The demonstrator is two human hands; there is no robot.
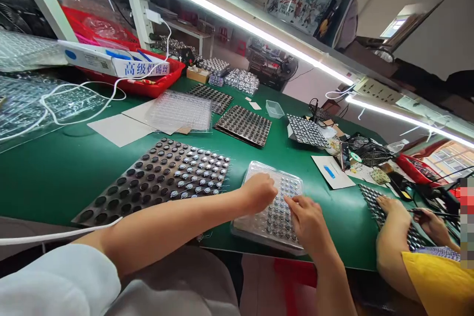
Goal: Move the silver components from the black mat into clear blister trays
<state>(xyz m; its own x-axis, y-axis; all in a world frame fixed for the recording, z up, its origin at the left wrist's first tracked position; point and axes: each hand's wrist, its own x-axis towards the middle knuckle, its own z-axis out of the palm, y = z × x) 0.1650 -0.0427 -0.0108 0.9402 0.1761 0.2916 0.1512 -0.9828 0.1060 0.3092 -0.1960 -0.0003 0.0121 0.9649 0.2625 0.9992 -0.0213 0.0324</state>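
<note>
A clear plastic tray with rows of small round silver parts lies near the front edge of the green table. Over the tray's left part is my left hand, its fingers curled together; whatever they pinch is too small to make out. My right hand reaches over the tray's right side, thumb and index fingertip pressed together at the parts, and anything between them is hidden. Left of the tray lies a dark board with rows of round black pieces; its right part carries silver discs with thin wires.
Farther back are more filled boards, a clear sheet, white paper, a small clear box and a red basket. A white cable crosses at left. At right, a person in a yellow sleeve works over another board.
</note>
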